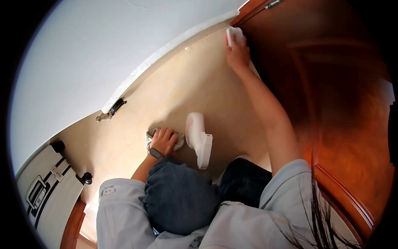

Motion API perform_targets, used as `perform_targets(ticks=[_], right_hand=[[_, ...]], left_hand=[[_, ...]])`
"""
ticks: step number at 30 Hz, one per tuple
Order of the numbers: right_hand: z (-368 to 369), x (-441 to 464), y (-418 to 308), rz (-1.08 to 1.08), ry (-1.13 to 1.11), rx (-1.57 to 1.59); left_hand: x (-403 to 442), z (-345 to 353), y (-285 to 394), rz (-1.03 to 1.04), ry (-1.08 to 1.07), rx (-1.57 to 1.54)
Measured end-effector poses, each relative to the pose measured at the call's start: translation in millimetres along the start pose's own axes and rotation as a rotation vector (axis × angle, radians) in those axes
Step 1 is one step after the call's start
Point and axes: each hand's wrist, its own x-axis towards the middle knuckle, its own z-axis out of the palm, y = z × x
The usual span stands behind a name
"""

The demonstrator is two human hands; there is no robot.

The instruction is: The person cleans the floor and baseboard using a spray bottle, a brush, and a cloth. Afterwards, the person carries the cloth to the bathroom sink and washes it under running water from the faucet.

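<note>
My left hand [163, 140], with a dark watch on the wrist, presses a crumpled grey cloth [179, 142] against the beige floor [137, 116]. Its fingers are curled over the cloth. Far ahead at the right, my right hand [238, 52] holds a white object with a red edge [234, 33], perhaps a brush, in the corner between the wall base and the wooden door. The underside of that object is hidden. A white device with a rounded head [199, 139] lies on the floor just right of my left hand.
A brown wooden door [340, 95] stands along the right. The white wall [103, 45] curves across the upper left, with a metal doorstop [108, 115] at its base. A light suitcase with black wheels [52, 184] is at the lower left. My knees are below.
</note>
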Motion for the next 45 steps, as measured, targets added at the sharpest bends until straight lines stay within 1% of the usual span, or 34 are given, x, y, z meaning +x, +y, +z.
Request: perform_targets(ticks=[1, 3, 4, 5, 7, 8, 9, 11, 12, 13, 15, 17, 18, 19, 21, 23, 25, 26, 27, 29, 30, 34, 36, 37, 39, 41, 43, 44, 45], right_hand=[[-8, 3, 0, 0.128, -0.052, 0.004], [25, -3, -1, -0.132, 0.095, -0.052], [0, -17, -22, -0.143, -0.105, -0.006], [1, -16, -20, -0.142, -0.097, -0.002], [5, -22, -12, -0.321, -0.018, 0.007], [5, -13, -6, -0.237, -0.016, -0.022], [5, -3, 0, -0.133, 0.050, 0.032], [-2, 3, -3, -0.055, -0.018, 0.047], [6, -2, 0, -0.050, -0.016, 0.043], [21, -11, 4, -0.247, -0.077, 0.186], [28, -9, 3, -0.460, -0.133, 0.327], [13, -10, -10, -0.829, -0.023, 0.265], [-4, 0, -12, -0.756, -0.122, 0.144], [-9, 6, -14, -0.763, -0.116, 0.150], [-14, 13, -17, -0.649, -0.069, 0.049], [-11, 4, -22, -0.652, -0.051, 0.016], [0, -12, -30, -0.349, 0.048, 0.223], [1, -20, -40, -0.273, 0.081, 0.272], [3, -25, -51, -0.272, 0.076, 0.272], [-3, -33, -76, 0.092, 0.051, 0.267], [4, -33, -80, 0.115, 0.073, 0.269], [24, -30, -85, 0.135, 0.096, 0.289], [37, -18, -65, 0.022, 0.118, 0.213], [37, -12, -54, 0.020, 0.117, 0.211], [35, 1, -31, 0.057, 0.176, 0.307], [36, 7, -26, 0.024, 0.166, 0.269], [38, 8, -28, -0.228, 0.059, -0.033], [32, 1, -42, -0.232, -0.011, 0.007], [24, -6, -52, -0.228, -0.010, 0.007]], left_hand=[[1, 1, 1, 0.015, 0.020, 0.024], [-4, 6, 4, 0.012, 0.003, 0.018], [-3, 9, 1, 0.010, -0.001, 0.029], [-1, 10, -3, 0.007, -0.004, 0.046], [-3, 9, -4, 0.023, -0.015, 0.047], [-1, 7, -2, 0.011, -0.016, 0.042], [0, 5, 0, 0.000, -0.014, 0.033], [4, -1, 4, -0.001, -0.021, 0.019], [5, -4, 4, 0.006, -0.036, 0.009], [3, -3, 4, 0.009, -0.037, 0.005], [3, 1, 3, 0.003, -0.016, 0.018], [2, 6, 1, 0.015, -0.014, 0.038], [-1, 5, 0, 0.029, -0.008, 0.060], [0, 3, -1, 0.023, -0.005, 0.069], [2, 0, 3, 0.008, -0.036, 0.037], [2, 0, 2, 0.010, -0.034, 0.034], [1, 1, 2, 0.006, -0.038, 0.031], [1, 0, 2, -0.002, -0.049, 0.030], [0, 0, 2, -0.008, -0.064, 0.026], [-2, 1, 4, -0.007, -0.068, 0.030], [0, 2, 2, -0.008, -0.058, 0.043], [-3, 4, -2, 0.004, -0.063, 0.013], [-2, 6, -3, 0.011, -0.035, 0.004], [-2, 7, -3, 0.009, -0.033, 0.003], [-2, 7, -3, 0.024, -0.004, 0.011], [-1, 4, -2, 0.012, -0.008, 0.021], [-1, 5, 0, 0.013, -0.023, 0.022], [-1, 6, -1, 0.010, -0.027, 0.021], [-1, 7, -2, 0.004, -0.033, 0.023]])
